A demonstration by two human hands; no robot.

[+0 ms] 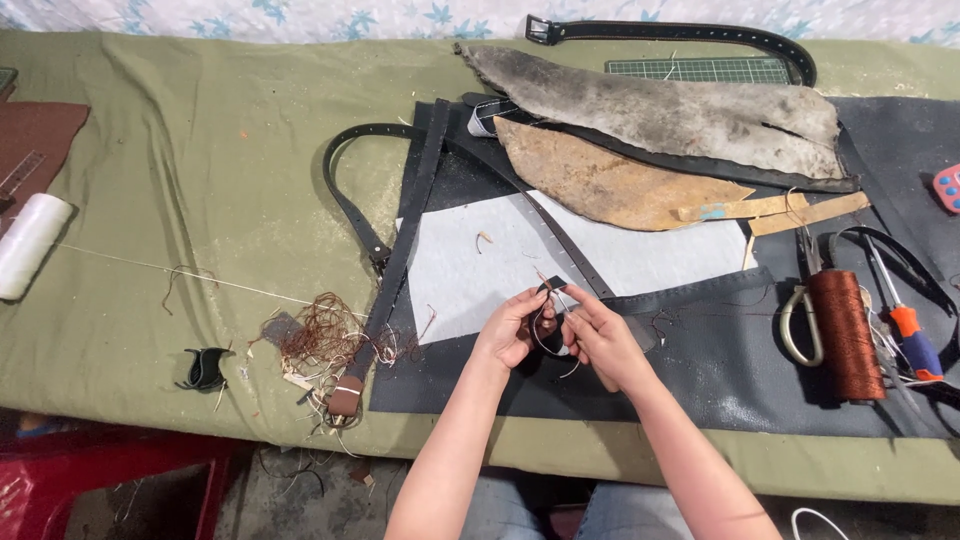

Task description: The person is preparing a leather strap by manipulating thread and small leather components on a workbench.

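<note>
From my head camera, looking down: the small dark leather piece (553, 318) sits between my two hands, above the front part of the black mat (700, 380). Its long axis runs roughly away from me, its upper end pointing toward the far edge of the table; it is too small to tell its exact shape. A brown thread (540, 340) loops down from it and curls under my fingers.

My left hand (510, 330) is half closed, thumb and fingertips pinching the piece's left side. My right hand (600, 335) is likewise curled, fingers grasping the right side (whether it also holds a needle, I cannot tell).

A long dark strap (570, 250), punched with small holes, runs diagonally across a pale grey sheet (470, 270) just beyond my hands. Further back lie a rough grey hide (680, 110) and a tan, ragged-edged hide (600, 185). To my right stands a spool of rust-brown thread (845, 330), beside an orange-and-blue-handled tool (912, 335). To my left, a tangle of brown thread scraps (320, 335) rests on the olive cloth (180, 200), and a white spool (30, 245) lies at the far left.
</note>
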